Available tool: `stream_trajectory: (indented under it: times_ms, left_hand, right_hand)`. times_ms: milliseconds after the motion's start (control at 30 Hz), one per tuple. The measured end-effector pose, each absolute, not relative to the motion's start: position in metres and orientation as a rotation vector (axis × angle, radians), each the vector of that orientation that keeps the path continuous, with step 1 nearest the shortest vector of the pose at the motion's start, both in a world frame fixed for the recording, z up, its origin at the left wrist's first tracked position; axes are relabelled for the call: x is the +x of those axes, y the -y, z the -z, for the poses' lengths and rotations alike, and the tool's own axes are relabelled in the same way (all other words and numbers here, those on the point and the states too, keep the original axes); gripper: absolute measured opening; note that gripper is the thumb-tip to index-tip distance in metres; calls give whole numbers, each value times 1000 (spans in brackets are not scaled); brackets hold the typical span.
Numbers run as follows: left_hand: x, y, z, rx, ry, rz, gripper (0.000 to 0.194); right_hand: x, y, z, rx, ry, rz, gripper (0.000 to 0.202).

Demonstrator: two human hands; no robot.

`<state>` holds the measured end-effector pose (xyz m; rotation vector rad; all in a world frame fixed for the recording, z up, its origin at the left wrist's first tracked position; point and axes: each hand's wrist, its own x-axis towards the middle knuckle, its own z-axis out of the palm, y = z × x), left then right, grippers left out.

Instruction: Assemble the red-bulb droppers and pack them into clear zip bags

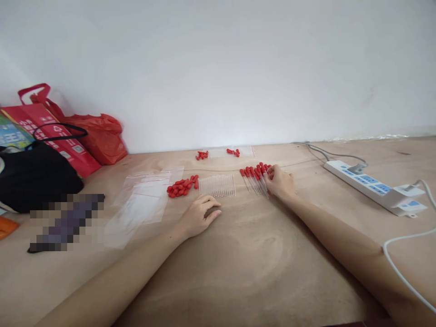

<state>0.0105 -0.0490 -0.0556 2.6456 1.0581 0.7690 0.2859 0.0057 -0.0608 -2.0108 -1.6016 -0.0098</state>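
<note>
My right hand [279, 181] is at the right end of a row of droppers [251, 172], slim clear tubes topped with red rubber bulbs. Its fingers are closed on a dropper at that end, partly hidden by the hand. My left hand [200, 213] lies on the table with thumb and fingers apart, holding nothing. Just beyond it is a row of bare clear tubes [218, 185], side by side. A pile of loose red rubber bulbs [181, 188] sits to the left of these tubes.
Clear zip bags [146, 195] lie left of the bulbs. Farther back are more red bulbs [202, 155] and a bag [247, 151] near the wall. A white power strip [371, 184] with cables stands right; red bags [98, 136] and a black bag [37, 177] stand left.
</note>
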Motion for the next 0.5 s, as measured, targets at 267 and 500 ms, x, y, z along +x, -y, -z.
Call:
stream_trajectory:
  times_ms: [267,500]
  left_hand:
    - [11,49,57,2646,-1054,-770,15]
    - [4,37,53,2726,-1755,-985,15]
  right_hand:
    - [282,-10,65,-2024,1667,132,21]
    - [242,-4,60,-1820,1858,268,25]
